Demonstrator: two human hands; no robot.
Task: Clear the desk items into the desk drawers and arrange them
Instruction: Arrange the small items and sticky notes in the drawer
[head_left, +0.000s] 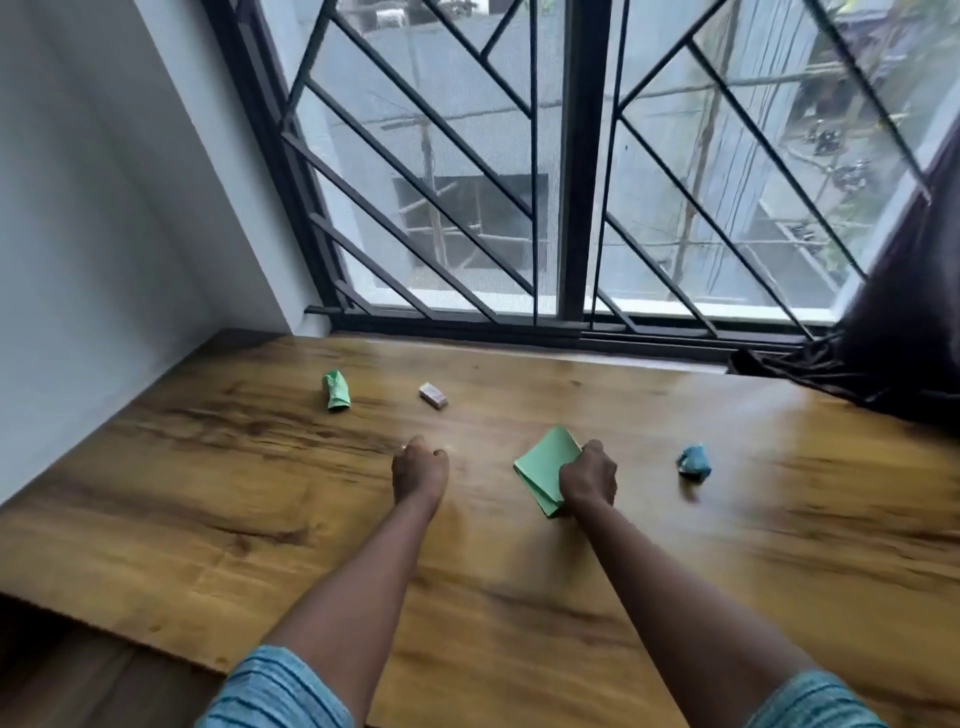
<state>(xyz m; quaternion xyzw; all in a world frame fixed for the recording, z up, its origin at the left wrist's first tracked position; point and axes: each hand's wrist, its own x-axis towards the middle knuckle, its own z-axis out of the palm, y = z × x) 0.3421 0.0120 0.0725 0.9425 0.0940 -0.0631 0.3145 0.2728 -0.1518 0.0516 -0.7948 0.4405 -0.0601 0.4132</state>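
The green paper pad (546, 462) was gripped at its near right edge by the right hand (588, 475), whose fingers were curled over it. It was held at the middle of the desk (260, 519); whether it was lifted clear of the wood could not be told. The step in hand was judged to be the pick-up of this pad. No drawer was shown, so a carry toward the near edge, and an opened drawer, would probably be called for next. The left hand (420, 467) was closed in a fist, well apart from the pad, with nothing seen inside it.

Four loose items were counted:
- one green pad;
- one crumpled blue paper (694, 461) to its right;
- one crumpled green paper (336, 391), farther back on the left;
- one small pale block (433, 395) near that green paper, perhaps an eraser.

Three were thus not yet cleared. One dark curtain (883, 338) was bunched at the far right corner.
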